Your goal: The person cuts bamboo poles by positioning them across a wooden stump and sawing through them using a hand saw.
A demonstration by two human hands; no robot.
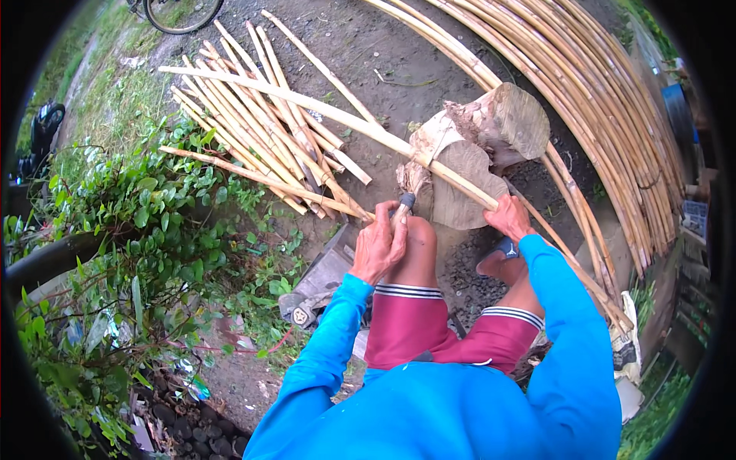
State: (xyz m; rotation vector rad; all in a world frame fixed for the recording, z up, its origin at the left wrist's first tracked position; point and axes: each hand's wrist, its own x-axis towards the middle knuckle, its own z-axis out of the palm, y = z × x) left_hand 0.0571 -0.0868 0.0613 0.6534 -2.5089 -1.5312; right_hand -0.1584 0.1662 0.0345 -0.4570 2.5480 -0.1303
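Observation:
My right hand (509, 218) is closed round the near end of a long pale cane pole (330, 113). That pole lies across a cut log (460, 172) and slants away to the far left. In my left hand (379, 244), over my left knee, is a wooden-handled tool (402, 207) with a dark collar at its top. The tool's working end cannot be made out. Another cane pole (261, 178) ends close beside my left fingers; whether they touch it I cannot tell. A second log section (523, 123) with a sawn face adjoins the first.
Shorter canes (238, 126) lie in a loose pile at the far left. Many long canes (598, 115) curve along the right side. A leafy vine (146, 203) fills the left, near a dark curved bar (57, 261). A bicycle wheel (180, 29) shows at the top.

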